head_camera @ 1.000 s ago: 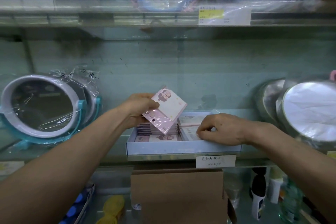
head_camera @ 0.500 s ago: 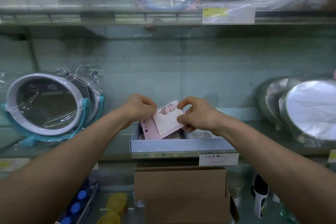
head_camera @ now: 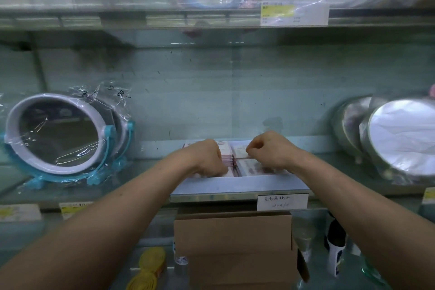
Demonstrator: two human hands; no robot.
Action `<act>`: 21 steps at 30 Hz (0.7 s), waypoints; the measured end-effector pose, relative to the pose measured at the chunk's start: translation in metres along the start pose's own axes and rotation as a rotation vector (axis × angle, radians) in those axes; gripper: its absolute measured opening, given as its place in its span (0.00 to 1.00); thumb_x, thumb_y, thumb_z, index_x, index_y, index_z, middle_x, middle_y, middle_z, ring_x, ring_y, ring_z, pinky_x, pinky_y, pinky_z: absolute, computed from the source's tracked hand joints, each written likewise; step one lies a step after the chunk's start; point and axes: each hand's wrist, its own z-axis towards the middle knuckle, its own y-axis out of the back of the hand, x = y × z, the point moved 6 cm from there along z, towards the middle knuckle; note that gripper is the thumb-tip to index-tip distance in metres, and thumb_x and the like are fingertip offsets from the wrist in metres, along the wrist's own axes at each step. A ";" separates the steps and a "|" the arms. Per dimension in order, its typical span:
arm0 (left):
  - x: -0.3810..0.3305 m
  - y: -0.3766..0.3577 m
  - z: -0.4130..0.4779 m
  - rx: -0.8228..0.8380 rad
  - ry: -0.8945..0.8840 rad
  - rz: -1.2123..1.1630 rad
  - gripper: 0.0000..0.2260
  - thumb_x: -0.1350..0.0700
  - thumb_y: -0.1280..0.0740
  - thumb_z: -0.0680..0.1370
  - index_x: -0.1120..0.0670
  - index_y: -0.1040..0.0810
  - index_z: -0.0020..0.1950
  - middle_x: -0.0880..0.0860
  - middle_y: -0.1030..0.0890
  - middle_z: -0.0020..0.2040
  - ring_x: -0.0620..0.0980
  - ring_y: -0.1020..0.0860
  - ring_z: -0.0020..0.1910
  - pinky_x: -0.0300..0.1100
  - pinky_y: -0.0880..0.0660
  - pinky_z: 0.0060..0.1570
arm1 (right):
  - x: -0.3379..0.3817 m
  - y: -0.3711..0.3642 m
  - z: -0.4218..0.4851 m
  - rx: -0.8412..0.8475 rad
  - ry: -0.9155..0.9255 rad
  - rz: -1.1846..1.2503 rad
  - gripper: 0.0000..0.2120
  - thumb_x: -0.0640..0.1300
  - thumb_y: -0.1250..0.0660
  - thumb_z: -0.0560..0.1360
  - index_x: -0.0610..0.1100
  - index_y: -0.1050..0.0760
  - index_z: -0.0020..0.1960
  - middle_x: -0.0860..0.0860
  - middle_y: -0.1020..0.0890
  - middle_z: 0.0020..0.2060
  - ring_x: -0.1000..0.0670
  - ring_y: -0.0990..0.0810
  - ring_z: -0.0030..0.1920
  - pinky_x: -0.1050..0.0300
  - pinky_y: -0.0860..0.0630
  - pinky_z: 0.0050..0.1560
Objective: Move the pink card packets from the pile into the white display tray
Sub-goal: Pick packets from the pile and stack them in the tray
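The white display tray [head_camera: 240,186] sits at the front edge of the middle glass shelf. Pink card packets [head_camera: 227,159] stand in stacked rows inside it, with more pink card packets [head_camera: 250,168] on the right side. My left hand [head_camera: 207,158] reaches down into the left part of the tray, fingers curled around a packet among the stack. My right hand [head_camera: 270,150] hovers knuckles-up over the right rows, fingers curled under; its fingertips are hidden, so I cannot tell whether it holds anything.
A wrapped round mirror on a teal stand [head_camera: 58,134] is at the left, silver round mirrors [head_camera: 400,136] at the right. A handwritten price label [head_camera: 281,202] hangs below the tray. Brown cardboard boxes [head_camera: 233,238], yellow items [head_camera: 150,263] and bottles [head_camera: 335,247] fill the lower shelf.
The packet held up by both hands has gone down into the tray's left stack. Both hands dropped into the tray, and the right hand shifted to the right rows.
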 end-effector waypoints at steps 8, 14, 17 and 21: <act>0.001 -0.017 0.007 0.054 0.019 0.109 0.21 0.36 0.38 0.74 0.48 0.20 0.58 0.51 0.22 0.60 0.52 0.26 0.58 0.47 0.28 0.60 | -0.014 -0.014 -0.002 0.025 -0.034 -0.031 0.13 0.61 0.32 0.68 0.52 0.21 0.37 0.55 0.17 0.42 0.52 0.21 0.47 0.55 0.24 0.50; -0.004 -0.018 0.008 0.059 0.057 0.230 0.29 0.31 0.39 0.71 0.52 0.23 0.59 0.54 0.23 0.61 0.53 0.26 0.57 0.45 0.28 0.56 | -0.011 -0.015 -0.009 0.053 -0.051 -0.017 0.18 0.57 0.29 0.66 0.45 0.19 0.47 0.50 0.17 0.45 0.51 0.21 0.49 0.53 0.24 0.52; -0.008 -0.018 0.007 0.021 0.062 0.243 0.28 0.33 0.37 0.72 0.54 0.25 0.59 0.54 0.23 0.61 0.54 0.26 0.58 0.44 0.29 0.54 | -0.007 -0.016 -0.012 0.057 -0.051 -0.013 0.11 0.54 0.29 0.68 0.48 0.20 0.44 0.52 0.18 0.46 0.50 0.23 0.52 0.54 0.25 0.53; -0.008 -0.015 0.003 -0.073 0.076 0.244 0.29 0.34 0.35 0.71 0.52 0.28 0.63 0.55 0.26 0.64 0.55 0.28 0.62 0.47 0.29 0.57 | -0.005 -0.019 -0.011 0.038 -0.039 -0.034 0.07 0.54 0.30 0.67 0.52 0.23 0.41 0.52 0.21 0.51 0.47 0.26 0.59 0.49 0.26 0.59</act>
